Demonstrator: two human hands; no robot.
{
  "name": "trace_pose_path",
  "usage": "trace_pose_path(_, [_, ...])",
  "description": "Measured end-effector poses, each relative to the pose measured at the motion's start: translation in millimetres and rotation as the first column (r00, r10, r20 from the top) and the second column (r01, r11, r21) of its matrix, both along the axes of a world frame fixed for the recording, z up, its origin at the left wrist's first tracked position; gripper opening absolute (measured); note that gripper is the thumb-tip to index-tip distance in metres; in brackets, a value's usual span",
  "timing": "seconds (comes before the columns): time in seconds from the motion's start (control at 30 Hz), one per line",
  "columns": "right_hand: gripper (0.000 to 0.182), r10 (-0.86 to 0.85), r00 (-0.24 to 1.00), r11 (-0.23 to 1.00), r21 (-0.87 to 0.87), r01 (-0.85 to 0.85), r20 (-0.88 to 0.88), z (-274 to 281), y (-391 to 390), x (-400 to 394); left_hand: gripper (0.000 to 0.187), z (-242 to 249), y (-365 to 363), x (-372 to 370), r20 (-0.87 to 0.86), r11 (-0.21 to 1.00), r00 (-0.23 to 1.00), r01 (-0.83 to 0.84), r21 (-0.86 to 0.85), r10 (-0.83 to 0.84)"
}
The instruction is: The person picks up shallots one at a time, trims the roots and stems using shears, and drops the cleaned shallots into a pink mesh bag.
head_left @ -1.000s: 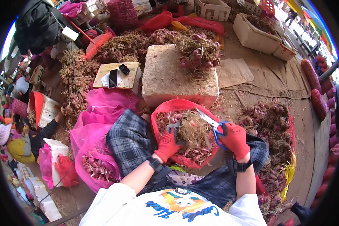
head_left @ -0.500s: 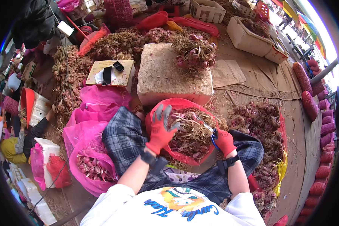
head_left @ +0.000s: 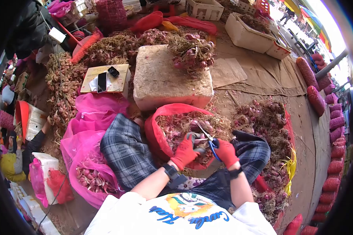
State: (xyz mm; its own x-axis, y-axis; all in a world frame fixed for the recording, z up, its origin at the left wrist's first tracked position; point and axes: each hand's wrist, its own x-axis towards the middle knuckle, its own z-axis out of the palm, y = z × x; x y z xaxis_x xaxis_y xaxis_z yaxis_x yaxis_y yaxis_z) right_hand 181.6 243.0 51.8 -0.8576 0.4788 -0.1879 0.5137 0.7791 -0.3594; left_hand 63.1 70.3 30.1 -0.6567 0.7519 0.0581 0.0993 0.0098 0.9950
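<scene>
My right hand (head_left: 225, 152), in a red glove, is closed round the blue handles of a pair of scissors (head_left: 206, 132). Their metal blades point up and left over the basket. My left hand (head_left: 186, 152), gloved in red with grey fingertips, has its fingers closed on the pale stems of some shallots (head_left: 200, 139), right beside the blades. Both hands are above a round basket (head_left: 155, 135) lined with red mesh, between my legs. Shallots with dry, straw-coloured tops (head_left: 174, 123) fill it.
Beyond the basket stands a foam box (head_left: 157, 74) with a shallot bunch (head_left: 193, 55) on top. A phone (head_left: 102, 82) lies on a smaller box to its left. Pink mesh (head_left: 92, 156) holds loose shallots at my left; a shallot heap (head_left: 262, 129) lies right. Another person (head_left: 13, 158) sits far left.
My left hand has come down and right from the basket's left rim, its spread fingers now closed on shallot stems. The scissors stay in my right hand, which has shifted slightly left and down.
</scene>
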Motion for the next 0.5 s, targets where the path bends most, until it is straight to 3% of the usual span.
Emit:
trace_pose_path(0.07, [0.031,-0.059,0.996,0.996,-0.069,0.054,-0.073,-29,-5,0,0.043,8,-14,-28,-0.103,0.945,0.992,0.033,-0.325,-0.070])
trace_pose_path(0.13, [0.034,-0.083,0.996,0.995,-0.054,0.082,-0.025,3,-26,-23,0.042,4,-30,-57,0.057,0.948,0.997,0.074,-0.310,-0.059])
trace_pose_path(0.2, [0.046,-0.068,0.997,0.970,-0.237,0.055,-0.045,5,-34,-36,0.026,-18,-40,-76,0.180,1.000,0.984,-0.009,0.029,0.004])
trace_pose_path(0.23, [0.048,-0.054,0.996,0.938,-0.347,0.028,-0.065,3,-37,-42,0.024,37,-51,-69,-0.005,0.979,0.981,-0.195,-0.054,0.195])
trace_pose_path(0.3, [0.052,-0.085,0.989,0.885,-0.464,0.020,-0.119,-9,-42,-47,0.025,6,-62,-92,0.237,0.992,0.967,-0.071,-0.106,0.094])
trace_pose_path(0.37, [0.047,-0.091,0.989,0.767,-0.642,-0.008,-0.120,-7,-46,-48,0.024,9,-78,-105,0.559,0.996,0.829,0.017,-0.086,0.034])
trace_pose_path(0.4, [0.044,-0.095,0.988,0.694,-0.720,-0.020,-0.118,-3,-47,-46,0.024,3,-83,-104,0.604,0.997,0.794,-0.021,-0.077,0.064])
trace_pose_path(0.43, [0.036,-0.216,0.973,0.369,-0.916,0.156,0.079,5,-51,-40,0.024,-6,-87,-102,0.649,0.996,0.755,-0.060,-0.071,0.091])
trace_pose_path(0.5, [0.034,-0.140,0.987,0.241,-0.964,0.107,0.075,27,-55,-24,0.027,-4,-90,-97,0.692,0.989,0.706,-0.108,-0.105,0.151])
